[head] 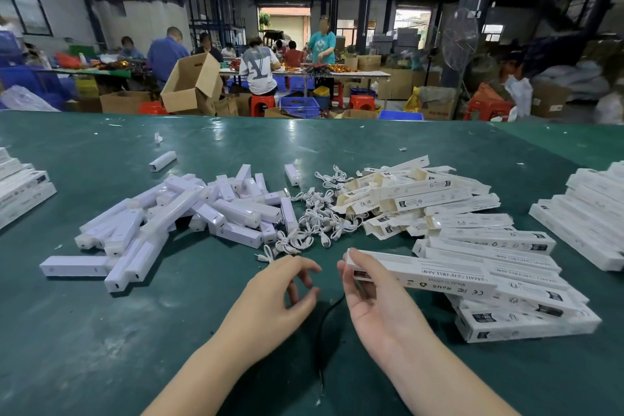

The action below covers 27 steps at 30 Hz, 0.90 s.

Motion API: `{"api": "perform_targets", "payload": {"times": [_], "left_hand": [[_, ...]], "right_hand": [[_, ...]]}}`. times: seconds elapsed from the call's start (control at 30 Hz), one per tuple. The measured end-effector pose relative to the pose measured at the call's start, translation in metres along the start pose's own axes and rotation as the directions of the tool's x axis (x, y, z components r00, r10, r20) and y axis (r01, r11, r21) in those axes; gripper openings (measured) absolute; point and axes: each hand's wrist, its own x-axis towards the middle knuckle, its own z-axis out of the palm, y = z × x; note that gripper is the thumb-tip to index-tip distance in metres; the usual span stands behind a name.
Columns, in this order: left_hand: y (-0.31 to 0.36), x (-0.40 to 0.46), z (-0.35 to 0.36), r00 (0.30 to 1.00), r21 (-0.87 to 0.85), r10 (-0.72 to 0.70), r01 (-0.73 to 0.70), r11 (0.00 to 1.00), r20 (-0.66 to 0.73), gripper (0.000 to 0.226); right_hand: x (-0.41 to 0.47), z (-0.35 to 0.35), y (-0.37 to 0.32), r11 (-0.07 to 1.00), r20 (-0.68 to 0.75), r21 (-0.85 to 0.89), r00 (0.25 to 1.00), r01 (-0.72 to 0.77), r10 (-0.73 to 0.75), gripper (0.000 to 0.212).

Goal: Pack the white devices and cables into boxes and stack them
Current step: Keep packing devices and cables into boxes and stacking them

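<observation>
A long white box lies slanted across the near centre of the green table, its near end held in the right hand, whose fingers curl around that end with the thumb on top; the box's far end rests on the stack of packed boxes at about four o'clock from the hand. The left hand hovers just beside it at nine o'clock, fingers loosely curled and holding nothing, with its fingertips near the end of a white cable that lies on the table. At twelve o'clock from the hands sits a tangle of white cables, and at about ten o'clock spreads a loose heap of white devices, bar-shaped and lying at all angles. At one o'clock is a pile of open boxes, several with flaps up and cardboard insides showing. Further stacks of boxes stand at the right edge at three o'clock and the left edge at nine o'clock. A thin black cord runs along the table between the forearms. Beyond the table, people sit and stand at other benches among cardboard cartons, red stools and blue crates.
</observation>
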Motion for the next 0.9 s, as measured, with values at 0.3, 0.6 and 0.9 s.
{"api": "perform_targets", "payload": {"times": [0.3,0.6,0.9], "left_hand": [[0.013,0.002,-0.001,0.999,-0.090,-0.039,0.039,0.995,-0.006,0.017],[0.041,-0.002,-0.006,0.967,-0.658,-0.080,0.223,0.719,0.241,0.046],[0.049,-0.005,-0.011,0.964,-0.714,0.024,0.180,0.677,0.265,0.043]], "right_hand": [[-0.029,-0.021,-0.019,0.990,0.093,-0.079,0.988,-0.119,0.126,0.046],[-0.038,-0.026,-0.027,0.925,0.315,-0.371,0.926,-0.083,0.209,0.037],[-0.049,-0.021,-0.028,0.881,0.366,-0.468,0.923,0.071,0.120,0.093]]}}
